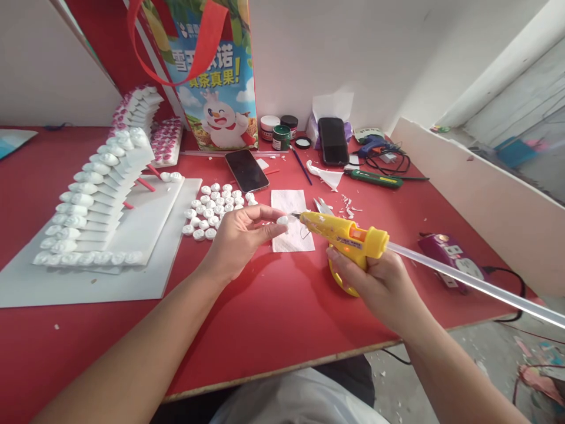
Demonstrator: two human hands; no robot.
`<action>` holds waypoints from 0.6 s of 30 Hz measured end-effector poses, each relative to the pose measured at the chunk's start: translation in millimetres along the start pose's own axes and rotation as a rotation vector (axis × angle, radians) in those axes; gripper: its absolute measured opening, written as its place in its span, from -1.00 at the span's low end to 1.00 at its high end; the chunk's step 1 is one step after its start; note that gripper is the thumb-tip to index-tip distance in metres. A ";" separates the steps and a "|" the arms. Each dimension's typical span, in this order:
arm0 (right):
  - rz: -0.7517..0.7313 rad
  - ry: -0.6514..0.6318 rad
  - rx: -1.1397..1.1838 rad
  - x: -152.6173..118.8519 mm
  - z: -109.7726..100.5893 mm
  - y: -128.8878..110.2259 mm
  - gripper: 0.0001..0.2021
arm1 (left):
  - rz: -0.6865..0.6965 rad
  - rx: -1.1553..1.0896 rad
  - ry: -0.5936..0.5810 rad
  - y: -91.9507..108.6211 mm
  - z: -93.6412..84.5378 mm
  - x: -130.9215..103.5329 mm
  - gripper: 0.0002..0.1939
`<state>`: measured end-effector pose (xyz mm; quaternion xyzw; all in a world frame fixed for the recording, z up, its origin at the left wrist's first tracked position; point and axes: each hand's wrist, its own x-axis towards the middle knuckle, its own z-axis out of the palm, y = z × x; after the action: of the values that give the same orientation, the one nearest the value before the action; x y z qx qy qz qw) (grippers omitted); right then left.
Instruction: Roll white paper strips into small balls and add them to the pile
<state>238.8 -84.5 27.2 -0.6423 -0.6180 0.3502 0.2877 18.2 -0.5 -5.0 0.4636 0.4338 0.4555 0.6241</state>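
Note:
Between the thumb and fingers of my left hand (241,238) is a small white rosette (282,221). My right hand (375,274) grips a yellow hot glue gun (339,232), whose nozzle points left and sits right by the rosette; whether they touch I cannot tell. A long clear glue stick (468,277) runs out of the gun's back end to the right. Several more white rosettes (214,203) lie in a cluster left of my left hand. Under the nozzle is a white paper sheet (289,241). Scissors (323,206) lie partly hidden behind the gun.
At left, a white curved stepped model (101,194) edged with rosettes stands on a white board (145,288). Behind are a phone (247,169), a bag (220,88), paint jars (281,137) and another phone (333,141). A green-handled tool (377,178) and a purple box (450,259) lie at right.

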 end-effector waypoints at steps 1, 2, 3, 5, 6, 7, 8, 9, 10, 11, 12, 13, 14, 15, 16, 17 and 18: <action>0.007 -0.009 0.004 -0.3 -0.2 -0.2 -0.53 | 0.026 0.036 0.002 -0.2 -0.2 -0.4 -0.68; 0.011 -0.020 0.008 -0.6 -0.4 -0.4 -0.52 | 0.046 0.068 0.005 -0.4 -0.3 -0.9 -0.69; 0.014 -0.029 0.011 -0.8 -0.4 -0.6 -0.52 | 0.063 0.095 0.009 -0.6 -0.4 -1.3 -0.70; 0.016 -0.038 0.019 -0.9 0.0 -0.8 -0.52 | 0.091 0.135 0.012 -0.9 -0.6 -2.1 -0.71; 0.015 -0.037 0.022 -0.7 0.3 -0.7 -0.52 | 0.104 0.148 0.012 -1.0 -0.6 -2.5 -0.71; 0.013 -0.035 0.024 -0.5 0.6 -0.6 -0.52 | 0.113 0.156 0.012 -1.1 -0.7 -2.8 -0.71; 0.011 -0.033 0.023 -0.4 0.9 -0.3 -0.51 | 0.117 0.161 0.011 -1.0 -0.7 -3.1 -0.71; 0.009 -0.031 0.019 -0.5 1.2 0.1 -0.50 | 0.117 0.162 0.011 -0.9 -0.6 -3.4 -0.71; 0.007 -0.025 0.011 -0.7 1.4 0.5 -0.50 | 0.112 0.161 0.009 -0.7 -0.5 -3.6 -0.71; 0.003 -0.015 0.003 -1.0 1.5 1.0 -0.49 | 0.103 0.155 0.009 -0.4 -0.4 -3.7 -0.71; -0.001 -0.004 -0.005 -1.4 1.6 1.5 -0.49 | 0.091 0.144 0.007 0.0 -0.2 -3.7 -0.70; -0.007 0.010 -0.012 -1.8 1.6 1.9 -0.50 | 0.079 0.129 0.004 0.4 0.0 -3.7 -0.69; -0.012 0.022 -0.015 -2.0 1.6 2.1 -0.50 | 0.065 0.110 -0.002 0.7 0.2 -3.6 -0.68; -0.016 0.031 -0.015 -2.0 1.5 2.3 -0.51 | 0.053 0.091 -0.006 1.0 0.4 -3.4 -0.68; -0.020 0.036 -0.013 -1.9 1.4 2.2 -0.51 | 0.044 0.075 -0.010 1.2 0.5 -3.1 -0.67; -0.024 0.039 -0.010 -1.7 1.3 2.0 -0.51 | 0.040 0.061 -0.012 1.3 0.6 -2.8 -0.66; -0.030 0.043 -0.009 -1.4 1.1 1.7 -0.51 | 0.040 0.051 -0.016 1.1 0.6 -2.4 -0.66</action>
<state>239.0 -86.1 25.3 -0.6417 -0.6229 0.3294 0.3030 18.1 -2.8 -3.5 0.4916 0.4310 0.4529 0.6061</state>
